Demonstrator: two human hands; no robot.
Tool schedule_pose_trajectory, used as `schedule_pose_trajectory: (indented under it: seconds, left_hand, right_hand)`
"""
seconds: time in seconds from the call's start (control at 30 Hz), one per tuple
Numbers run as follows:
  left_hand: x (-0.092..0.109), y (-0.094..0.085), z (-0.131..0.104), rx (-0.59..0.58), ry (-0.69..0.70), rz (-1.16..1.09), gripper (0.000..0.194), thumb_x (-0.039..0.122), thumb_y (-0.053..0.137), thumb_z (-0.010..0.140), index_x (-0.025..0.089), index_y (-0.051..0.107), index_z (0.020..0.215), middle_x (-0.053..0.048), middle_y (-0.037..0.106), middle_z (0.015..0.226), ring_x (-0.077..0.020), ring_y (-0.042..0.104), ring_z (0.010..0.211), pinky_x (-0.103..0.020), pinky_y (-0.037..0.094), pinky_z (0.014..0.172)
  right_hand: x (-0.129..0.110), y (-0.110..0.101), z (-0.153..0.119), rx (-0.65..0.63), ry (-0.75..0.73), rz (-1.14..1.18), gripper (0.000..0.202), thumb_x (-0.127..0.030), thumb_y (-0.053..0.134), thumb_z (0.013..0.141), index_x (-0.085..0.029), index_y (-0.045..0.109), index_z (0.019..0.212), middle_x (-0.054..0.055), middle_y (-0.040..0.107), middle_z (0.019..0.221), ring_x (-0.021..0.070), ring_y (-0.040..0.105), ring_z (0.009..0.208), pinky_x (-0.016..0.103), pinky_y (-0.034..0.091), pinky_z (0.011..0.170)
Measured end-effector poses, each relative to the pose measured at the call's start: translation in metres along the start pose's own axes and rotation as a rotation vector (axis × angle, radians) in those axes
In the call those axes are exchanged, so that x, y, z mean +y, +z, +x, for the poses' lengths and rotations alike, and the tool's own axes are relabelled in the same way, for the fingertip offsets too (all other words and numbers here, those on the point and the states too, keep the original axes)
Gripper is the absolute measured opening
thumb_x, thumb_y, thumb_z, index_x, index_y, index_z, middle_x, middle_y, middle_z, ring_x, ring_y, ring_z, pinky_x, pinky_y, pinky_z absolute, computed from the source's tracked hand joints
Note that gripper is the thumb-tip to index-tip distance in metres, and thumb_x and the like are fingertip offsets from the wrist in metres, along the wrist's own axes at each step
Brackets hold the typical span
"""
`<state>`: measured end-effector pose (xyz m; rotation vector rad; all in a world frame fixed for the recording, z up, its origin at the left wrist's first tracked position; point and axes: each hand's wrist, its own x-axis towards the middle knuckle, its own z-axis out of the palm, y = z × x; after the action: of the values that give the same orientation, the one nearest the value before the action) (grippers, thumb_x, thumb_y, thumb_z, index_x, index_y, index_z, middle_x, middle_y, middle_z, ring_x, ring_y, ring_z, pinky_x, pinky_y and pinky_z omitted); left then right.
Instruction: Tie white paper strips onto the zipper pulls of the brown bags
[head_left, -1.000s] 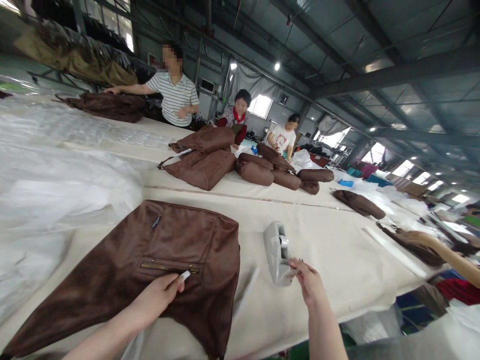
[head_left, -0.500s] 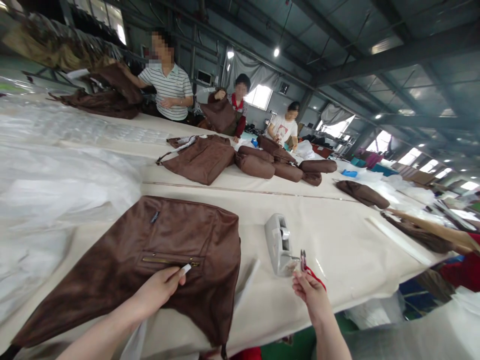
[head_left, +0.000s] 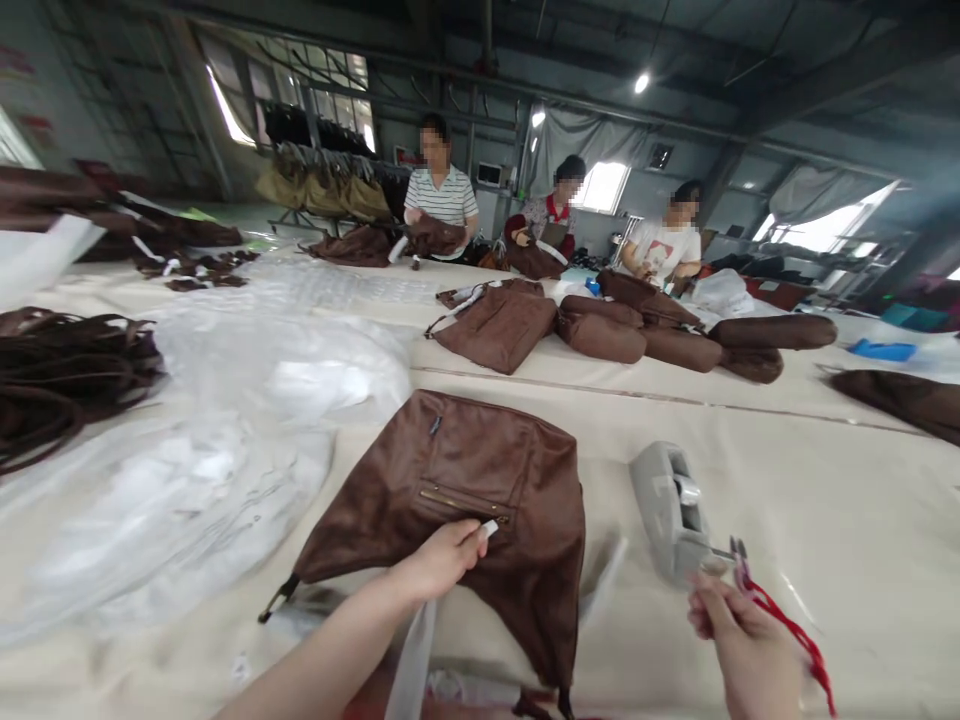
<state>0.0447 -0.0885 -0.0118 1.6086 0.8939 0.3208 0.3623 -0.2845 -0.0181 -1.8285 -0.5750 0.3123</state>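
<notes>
A brown leather-look bag [head_left: 480, 450] lies flat on the table in front of me, its zipped pocket facing up. My left hand [head_left: 450, 555] rests over the bag, fingers closed on a small white wrapped zipper pull [head_left: 489, 528] at the right end of the zip. To the right stands a grey tape dispenser [head_left: 667, 510]. At its front end my right hand [head_left: 739, 630] pinches, apparently on the tape's clear end, mostly hidden by the fingers. Small snips [head_left: 740, 562] with a red cord [head_left: 787, 620] are right beside these fingers; I cannot tell whether the hand touches them.
Clear plastic bags [head_left: 187, 500] spread over the left side, near a heap of brown straps [head_left: 67, 375]. Beyond a table seam lie another brown bag [head_left: 499, 325] and several stuffed brown rolls [head_left: 607, 335]. Three people [head_left: 442, 200] work across the table.
My view has swung left, so the bag, dispenser and both hands appear further right. The left hand keeps its pinch at the zip; the right hand stays by the dispenser's front.
</notes>
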Motion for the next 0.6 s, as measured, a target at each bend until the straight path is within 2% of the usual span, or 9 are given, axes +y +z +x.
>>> schedule_pose_trajectory:
  seconds: [0.07, 0.17, 0.27, 0.33, 0.4, 0.6]
  left_hand:
    - [0.004, 0.001, -0.002, 0.019, 0.019, 0.04, 0.038, 0.053, 0.036, 0.085, 0.019, 0.043, 0.068, 0.005, 0.036, 0.056, -0.0097, 0.031, 0.052, -0.022, 0.026, 0.049]
    - [0.012, 0.003, -0.007, 0.077, 0.038, 0.197, 0.032, 0.041, 0.033, 0.088, 0.019, 0.044, 0.067, 0.003, 0.042, 0.058, -0.0115, 0.039, 0.055, -0.023, 0.031, 0.054]
    - [0.017, 0.004, -0.013, 0.118, 0.089, 0.374, 0.024, 0.027, 0.034, 0.086, 0.018, 0.05, 0.07, -0.001, 0.054, 0.067, -0.0148, 0.051, 0.066, -0.025, 0.037, 0.065]
    - [0.018, 0.004, -0.016, 0.118, 0.136, 0.404, 0.022, 0.022, 0.034, 0.084, 0.018, 0.053, 0.074, -0.003, 0.06, 0.075, -0.0163, 0.056, 0.073, -0.025, 0.039, 0.071]
    - [0.017, 0.004, -0.017, 0.103, 0.18, 0.391, 0.023, 0.021, 0.033, 0.083, 0.018, 0.054, 0.076, -0.003, 0.062, 0.078, -0.0165, 0.057, 0.076, -0.025, 0.04, 0.072]
    - [0.018, 0.001, -0.015, 0.087, 0.176, 0.384, 0.029, 0.027, 0.029, 0.086, 0.019, 0.052, 0.069, -0.001, 0.057, 0.069, -0.015, 0.052, 0.068, -0.024, 0.038, 0.065]
  right_hand:
    - [-0.031, 0.04, -0.022, -0.209, 0.086, 0.198, 0.037, -0.052, 0.069, 0.067, -0.017, 0.069, 0.078, 0.0, 0.056, 0.054, 0.0124, 0.047, 0.048, 0.025, 0.037, 0.045]
    - [-0.072, 0.107, -0.054, -0.542, 0.169, 0.362, 0.039, -0.054, 0.069, 0.069, -0.016, 0.067, 0.077, -0.003, 0.051, 0.051, 0.0094, 0.044, 0.044, 0.022, 0.033, 0.043]
    - [-0.089, 0.157, -0.076, -0.768, 0.18, 0.385, 0.039, -0.054, 0.066, 0.072, -0.015, 0.064, 0.075, -0.004, 0.048, 0.049, 0.0073, 0.042, 0.041, 0.021, 0.029, 0.04]
    - [-0.09, 0.174, -0.082, -0.858, 0.179, 0.349, 0.039, -0.054, 0.065, 0.073, -0.015, 0.062, 0.072, -0.005, 0.047, 0.047, 0.0065, 0.04, 0.039, 0.02, 0.027, 0.038]
    - [-0.086, 0.183, -0.084, -0.903, 0.197, 0.302, 0.039, -0.054, 0.064, 0.072, -0.015, 0.06, 0.069, -0.006, 0.045, 0.044, 0.0061, 0.038, 0.036, 0.019, 0.024, 0.036]
    - [-0.077, 0.187, -0.084, -0.954, 0.244, 0.155, 0.022, -0.037, 0.059, 0.071, -0.016, 0.057, 0.066, -0.007, 0.044, 0.041, 0.0057, 0.038, 0.032, 0.018, 0.022, 0.033]
